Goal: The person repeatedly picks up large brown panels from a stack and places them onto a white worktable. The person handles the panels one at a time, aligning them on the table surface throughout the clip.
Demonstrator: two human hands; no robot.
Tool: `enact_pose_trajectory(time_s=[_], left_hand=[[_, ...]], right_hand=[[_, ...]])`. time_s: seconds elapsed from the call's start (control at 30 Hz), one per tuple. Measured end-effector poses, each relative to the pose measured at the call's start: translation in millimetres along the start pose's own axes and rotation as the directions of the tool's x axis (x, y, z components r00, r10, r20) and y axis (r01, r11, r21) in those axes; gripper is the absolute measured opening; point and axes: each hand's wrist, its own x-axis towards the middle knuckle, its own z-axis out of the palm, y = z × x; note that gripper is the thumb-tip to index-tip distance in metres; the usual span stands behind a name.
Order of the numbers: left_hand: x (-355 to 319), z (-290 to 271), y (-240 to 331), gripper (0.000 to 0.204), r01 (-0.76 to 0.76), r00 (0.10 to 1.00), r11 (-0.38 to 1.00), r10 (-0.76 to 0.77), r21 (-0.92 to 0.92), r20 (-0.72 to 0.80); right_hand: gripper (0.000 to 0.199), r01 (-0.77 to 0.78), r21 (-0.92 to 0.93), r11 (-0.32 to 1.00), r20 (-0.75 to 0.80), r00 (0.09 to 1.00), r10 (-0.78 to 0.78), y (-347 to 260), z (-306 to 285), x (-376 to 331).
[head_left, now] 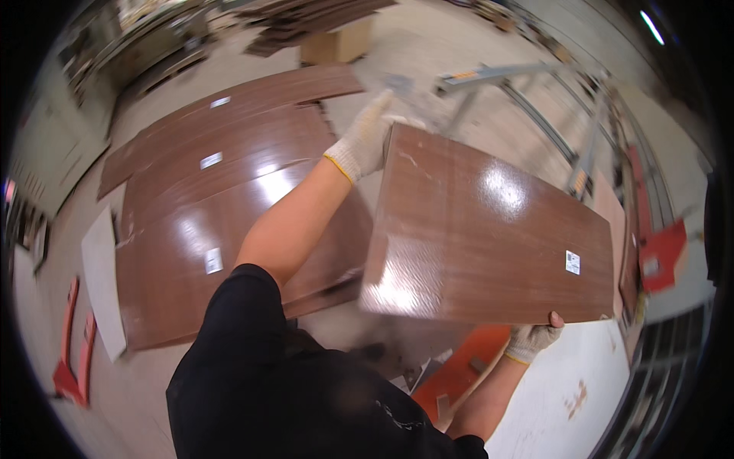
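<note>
The left hand grips the brown panel's far corner and the right hand clasps its near edge, fingers closed, balancing it above the stacked panels.

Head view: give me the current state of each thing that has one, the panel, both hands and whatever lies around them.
Brown panel: lifted off the stack, tilted, gripped at two edges.
Left hand: gloved, closed on the panel's far corner.
Right hand: gloved, gripping the panel's near edge from below.
Stacked panels: lying flat on the floor, overlapping.
Cardboard box: closed, upright on the floor.
White board: flat on the floor beside the stack.
</note>
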Motion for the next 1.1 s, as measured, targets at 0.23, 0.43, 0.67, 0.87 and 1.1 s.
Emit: enact_pose_trajectory(time_s=[0.23,0.43,0.67,0.87,1.1], left_hand=[[-246,-215,80,0.064,0.230,0.424,0.657,0.596,0.718,-0.682],[-409,-259,42,0.063,0.883,0.424,-0.270,0.812,0.385,-0.402],[-405,-245,47,0.072,0.906,0.401,-0.226,0.725,0.357,-0.561],[-408,-238,48,0.074,0.880,0.430,-0.205,0.730,0.429,-0.532],[-408,-234,56,0.072,0.876,0.419,-0.150,0.706,0.458,-0.571]], right_hand=[[0.057,-0.350,-0.009,0.937,-0.028,0.936,0.350,274,157,68],[0.046,-0.641,0.019,0.767,0.006,0.767,0.641,562,231,124],[0.057,-0.762,0.056,0.645,0.036,0.647,0.761,793,277,132],[0.049,-0.807,0.127,0.577,-0.062,0.574,0.817,884,291,153],[0.051,-0.797,0.090,0.597,-0.106,0.588,0.802,937,284,154]])
